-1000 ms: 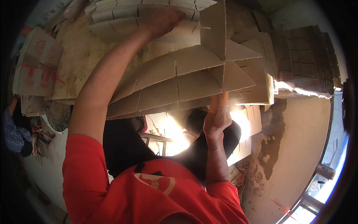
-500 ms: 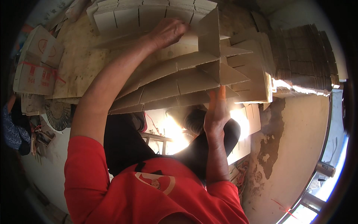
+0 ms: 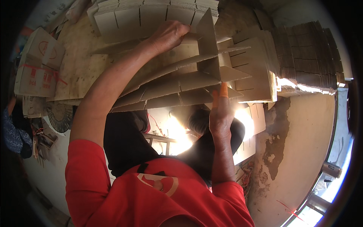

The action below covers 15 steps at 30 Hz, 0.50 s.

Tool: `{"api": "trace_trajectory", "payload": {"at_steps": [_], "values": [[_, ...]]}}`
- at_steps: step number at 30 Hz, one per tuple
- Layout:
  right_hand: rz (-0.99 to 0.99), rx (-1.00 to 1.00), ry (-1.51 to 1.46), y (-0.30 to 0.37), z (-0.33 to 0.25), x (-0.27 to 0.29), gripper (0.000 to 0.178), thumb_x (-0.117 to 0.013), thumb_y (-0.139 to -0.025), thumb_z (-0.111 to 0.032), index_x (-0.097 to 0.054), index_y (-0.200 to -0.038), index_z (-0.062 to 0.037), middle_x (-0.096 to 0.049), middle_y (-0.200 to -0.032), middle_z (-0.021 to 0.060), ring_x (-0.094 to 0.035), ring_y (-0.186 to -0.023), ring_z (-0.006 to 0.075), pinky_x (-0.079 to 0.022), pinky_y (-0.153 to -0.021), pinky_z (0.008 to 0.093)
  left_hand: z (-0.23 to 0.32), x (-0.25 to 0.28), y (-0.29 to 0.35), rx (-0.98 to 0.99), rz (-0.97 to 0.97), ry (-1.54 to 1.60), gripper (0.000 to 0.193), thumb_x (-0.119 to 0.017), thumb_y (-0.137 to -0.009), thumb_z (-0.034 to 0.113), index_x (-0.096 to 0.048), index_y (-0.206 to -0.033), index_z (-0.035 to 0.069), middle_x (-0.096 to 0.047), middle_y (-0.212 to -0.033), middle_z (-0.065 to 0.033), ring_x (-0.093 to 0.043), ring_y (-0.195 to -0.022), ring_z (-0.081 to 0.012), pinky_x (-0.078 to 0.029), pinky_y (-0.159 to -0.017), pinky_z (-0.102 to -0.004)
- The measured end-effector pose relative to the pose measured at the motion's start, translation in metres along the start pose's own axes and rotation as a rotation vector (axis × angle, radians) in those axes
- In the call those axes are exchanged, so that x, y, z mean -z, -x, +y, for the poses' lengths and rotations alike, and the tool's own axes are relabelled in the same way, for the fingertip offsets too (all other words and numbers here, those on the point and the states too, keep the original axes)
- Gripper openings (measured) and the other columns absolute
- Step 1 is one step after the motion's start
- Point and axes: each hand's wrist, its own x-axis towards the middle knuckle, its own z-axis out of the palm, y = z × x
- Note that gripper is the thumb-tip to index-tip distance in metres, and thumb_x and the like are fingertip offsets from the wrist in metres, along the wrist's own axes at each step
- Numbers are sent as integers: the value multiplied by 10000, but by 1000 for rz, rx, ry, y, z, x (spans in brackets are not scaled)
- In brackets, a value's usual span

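Several long slotted cardboard strips (image 3: 166, 89) stand on edge, side by side, crossed near their right ends by one upright cardboard cross piece (image 3: 207, 45). My right hand (image 3: 221, 117), with orange covers on two fingers, grips the near lower corner of the cross piece. Up at the far side, my left hand (image 3: 168, 36) is closed on another long cardboard strip (image 3: 124, 47), beside the cross piece. My left fingertips are partly hidden, and so is the place where this strip meets the cross piece.
A stack of slotted cardboard sheets (image 3: 151, 17) stands at the back of the wooden table (image 3: 83, 56). More slotted sheets (image 3: 255, 64) lie at the right, beside a tall cardboard pile (image 3: 310, 56). A printed carton (image 3: 39, 64) sits at the left. Below are my knees and a stool (image 3: 162, 140).
The cross piece has shifted slightly left and tilted. The far strip, blurred before, now lies raised and sharp against the cross piece under my left hand. My right hand keeps its grip.
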Motion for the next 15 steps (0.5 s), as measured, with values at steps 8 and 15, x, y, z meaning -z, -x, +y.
{"api": "trace_trajectory", "payload": {"at_steps": [8,15], "values": [[-51,-40,12,-1,2,0,445,-566,-856,-15,-450,-1285,4,-644,-849,203,-636,-690,336,-509,-564,395,13,5,3,57,3,145,158,-604,-665,-56,-595,-806,14,-599,-722,-184,-607,-698,-350,-461,-577,-418],[-87,-49,-3,-1,5,3,485,-559,-848,-3,-426,-1314,-3,-625,-782,197,-626,-646,329,-496,-550,389,7,16,5,161,-65,178,174,-619,-676,-57,-586,-839,-7,-573,-739,-219,-588,-691,-370,-448,-590,-406]]}}
